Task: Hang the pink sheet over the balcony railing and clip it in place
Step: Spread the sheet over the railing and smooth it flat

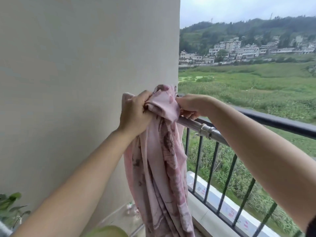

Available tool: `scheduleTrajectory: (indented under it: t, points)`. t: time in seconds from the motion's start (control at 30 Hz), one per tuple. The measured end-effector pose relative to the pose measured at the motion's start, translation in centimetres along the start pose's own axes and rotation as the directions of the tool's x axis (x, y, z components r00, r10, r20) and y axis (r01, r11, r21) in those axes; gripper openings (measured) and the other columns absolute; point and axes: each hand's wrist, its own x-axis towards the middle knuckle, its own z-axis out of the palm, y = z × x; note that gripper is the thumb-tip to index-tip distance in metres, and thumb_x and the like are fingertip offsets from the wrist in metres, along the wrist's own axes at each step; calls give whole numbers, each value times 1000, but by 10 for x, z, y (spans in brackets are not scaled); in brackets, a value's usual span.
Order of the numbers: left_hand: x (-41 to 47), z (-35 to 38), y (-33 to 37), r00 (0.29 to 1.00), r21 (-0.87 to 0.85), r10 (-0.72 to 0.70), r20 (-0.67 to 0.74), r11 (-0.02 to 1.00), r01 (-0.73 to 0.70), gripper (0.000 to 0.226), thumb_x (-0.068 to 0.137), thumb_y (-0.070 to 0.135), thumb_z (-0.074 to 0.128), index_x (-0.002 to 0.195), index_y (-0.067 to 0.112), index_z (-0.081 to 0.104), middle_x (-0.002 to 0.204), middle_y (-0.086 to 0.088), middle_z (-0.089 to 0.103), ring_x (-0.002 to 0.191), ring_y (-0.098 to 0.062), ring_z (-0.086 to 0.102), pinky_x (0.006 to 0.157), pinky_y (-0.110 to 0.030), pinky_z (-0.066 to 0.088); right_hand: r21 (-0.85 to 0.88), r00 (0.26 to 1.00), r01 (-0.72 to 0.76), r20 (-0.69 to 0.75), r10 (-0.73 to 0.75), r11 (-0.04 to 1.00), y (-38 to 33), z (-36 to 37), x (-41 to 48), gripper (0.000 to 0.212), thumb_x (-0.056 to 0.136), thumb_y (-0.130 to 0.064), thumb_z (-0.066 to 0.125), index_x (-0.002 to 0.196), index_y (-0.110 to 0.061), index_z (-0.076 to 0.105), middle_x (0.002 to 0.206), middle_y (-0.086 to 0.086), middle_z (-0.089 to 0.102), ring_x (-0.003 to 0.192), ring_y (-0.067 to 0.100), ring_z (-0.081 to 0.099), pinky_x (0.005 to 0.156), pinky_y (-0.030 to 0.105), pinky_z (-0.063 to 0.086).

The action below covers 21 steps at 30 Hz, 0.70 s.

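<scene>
Pink sheet [159,161] bunched, hangs vertical off metal pole [203,128], both hands gripping top.

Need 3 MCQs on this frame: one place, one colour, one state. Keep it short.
1. Where is the sheet bunched?
A. On the silver rod by the wall
B. On the floor
C. On the far end of the black railing

2. What colour is the sheet?
A. Blue
B. Pink, patterned
C. Plain white

3. What state is the sheet in?
A. Spread flat and clipped
B. Folded in a basket
C. Bunched, held by both hands

Answers:
1 A: the sheet drapes over the rod next to the wall.
2 B: pink cloth with darker print.
3 C: the left hand and right hand clutch it; no clip shows.
</scene>
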Motion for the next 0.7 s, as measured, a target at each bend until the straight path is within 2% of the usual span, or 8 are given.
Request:
scheduleTrajectory:
  t: [0.07, 0.13, 0.2, 0.23, 0.33, 0.4, 0.53, 0.7]
  points:
    - [1, 5, 2, 949, -99, -57, 311, 991, 92, 16, 80, 18, 61, 96, 20, 63, 79, 7, 63, 82, -5, 62, 77, -28, 51, 24, 1000, -15, -25, 16, 1000, 6, -1, -5, 26, 91, -13, 38, 67, -12, 48, 55, 5, 42, 46, 16, 35, 48, 24, 29]
    - [-2, 4, -9, 668, -170, -118, 734, 921, 350, 49, 78, 20, 74, 124, 23, 57, 112, 6, 66, 107, -3, 62, 97, -32, 51, 62, 999, -32, -27, 34, 998, 10, -3, -10, 30, 91, -8, 36, 63, -10, 46, 55, 7, 41, 45, 16, 33, 47, 24, 26]
    - [-3, -2, -25, 351, -189, -55, 935, 760, 622, 66, 81, 17, 76, 140, 23, 48, 132, 1, 61, 122, -13, 59, 100, -37, 49, 94, 999, -44, -13, 46, 995, 11, -5, -16, 32, 95, -13, 35, 66, -11, 47, 57, 5, 43, 48, 16, 34, 49, 24, 26]
    - [-3, -1, -36, 334, -217, -41, 942, 685, 696, 57, 83, 14, 71, 137, 20, 52, 130, -4, 63, 119, -18, 61, 97, -38, 51, 106, 999, -46, -12, 47, 993, 9, -5, -18, 29, 95, -15, 36, 69, -11, 48, 60, 4, 44, 50, 15, 35, 50, 24, 28]
    - [3, 17, -61, 687, -221, -361, 631, 764, 606, 22, 87, 12, 56, 102, 18, 71, 106, -7, 72, 100, -19, 67, 85, -36, 51, 165, 999, -51, -6, 52, 985, 6, -3, -23, 18, 94, -16, 40, 80, -13, 50, 66, 3, 45, 56, 14, 36, 53, 25, 30]
    - [15, 34, -87, 859, 31, -427, 284, 899, 437, 22, 90, 14, 52, 107, 17, 66, 120, -8, 62, 111, -22, 58, 93, -34, 45, 203, 997, -62, -25, 69, 977, 5, 0, -23, 15, 93, -18, 42, 82, -14, 51, 66, 2, 45, 56, 14, 36, 53, 25, 29]
    - [44, 59, -138, 846, 258, -358, 395, 927, 272, 47, 103, 45, 30, 143, 26, 45, 157, -7, 30, 146, -23, 19, 120, -43, 14, 247, 986, -84, -118, 116, 965, -1, 6, -23, 20, 95, -23, 45, 77, -17, 51, 67, 1, 45, 59, 15, 36, 56, 28, 29]
    - [50, 90, -162, 845, 214, -240, 477, 965, 154, 66, 94, 64, 10, 135, 29, 49, 156, -5, 29, 148, -22, 7, 119, -51, 4, 263, 951, -172, -206, 229, 949, -1, 18, -13, 24, 93, -15, 46, 85, -4, 66, 81, 9, 60, 70, 19, 50, 61, 31, 40]
